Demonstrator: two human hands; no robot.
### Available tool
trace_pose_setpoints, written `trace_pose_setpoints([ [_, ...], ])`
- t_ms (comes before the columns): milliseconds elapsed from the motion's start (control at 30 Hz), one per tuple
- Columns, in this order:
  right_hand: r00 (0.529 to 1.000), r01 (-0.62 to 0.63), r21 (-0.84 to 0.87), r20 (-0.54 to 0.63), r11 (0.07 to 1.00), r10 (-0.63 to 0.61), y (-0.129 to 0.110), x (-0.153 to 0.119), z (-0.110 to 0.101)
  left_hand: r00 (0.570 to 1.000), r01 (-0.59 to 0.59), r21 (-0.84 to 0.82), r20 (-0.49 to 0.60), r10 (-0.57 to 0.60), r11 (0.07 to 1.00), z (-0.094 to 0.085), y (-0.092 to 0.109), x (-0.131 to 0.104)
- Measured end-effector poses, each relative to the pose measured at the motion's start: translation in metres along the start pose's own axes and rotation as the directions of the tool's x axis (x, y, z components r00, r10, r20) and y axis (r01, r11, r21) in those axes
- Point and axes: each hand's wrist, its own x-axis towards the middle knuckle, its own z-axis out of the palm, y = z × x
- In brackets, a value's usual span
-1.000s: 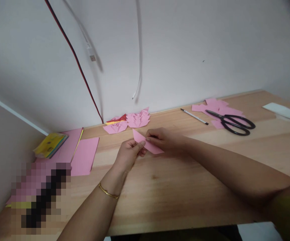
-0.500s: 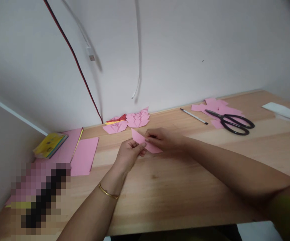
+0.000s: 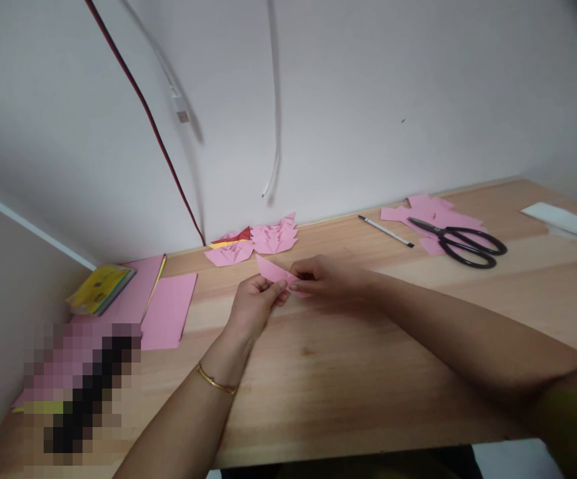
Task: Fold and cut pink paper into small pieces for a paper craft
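Between my two hands is a small folded piece of pink paper [image 3: 271,269], held just above the wooden table. My left hand [image 3: 257,299], with a gold bangle at the wrist, pinches its near left side between thumb and fingers. On the right side, my right hand [image 3: 321,276] grips the same paper, and its fingers cover part of the fold. Behind them, against the wall, stand folded pink paper pieces [image 3: 274,238] in a row, with a red and yellow one among those on the left.
Black-handled scissors [image 3: 472,246] rest on pink paper scraps [image 3: 431,206] at the back right, near a pen [image 3: 385,231]. A white strip [image 3: 562,219] lies farther right. Pink sheets [image 3: 169,313] and a yellow packet [image 3: 100,289] are at the left. Cables hang along the wall.
The right end of the pink paper has been folded in, so less of it sticks out below my right hand. Both hands stay in nearly the same place.
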Motion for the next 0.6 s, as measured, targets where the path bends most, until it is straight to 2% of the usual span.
trace_pose_setpoints([
  [133, 0.999, -0.017, -0.025, 0.03, 1.0, 0.017, -0.002, 0.0, -0.002, 0.998, -0.013, -0.023, -0.055, 0.011, 1.0, 0.001, 0.0, 0.0],
  [300, 0.995, -0.058, -0.042, 0.081, 0.997, 0.062, -0.009, -0.001, -0.01, 0.998, 0.042, -0.132, -0.049, -0.049, 0.99, 0.001, -0.001, 0.001],
  [433, 0.991, -0.077, -0.047, 0.107, 0.996, 0.081, -0.007, -0.002, -0.014, 0.986, -0.032, -0.173, -0.165, 0.003, 0.984, -0.002, 0.002, 0.004],
  [500, 0.993, -0.076, -0.017, 0.086, 0.997, 0.078, -0.004, -0.002, -0.014, 0.981, -0.055, -0.236, -0.196, 0.008, 0.97, -0.003, 0.005, 0.005],
  [600, 0.998, -0.049, 0.084, -0.038, 0.995, 0.052, 0.003, 0.0, -0.01, 0.993, 0.026, -0.347, -0.1, -0.064, 0.937, -0.004, 0.011, 0.003],
])
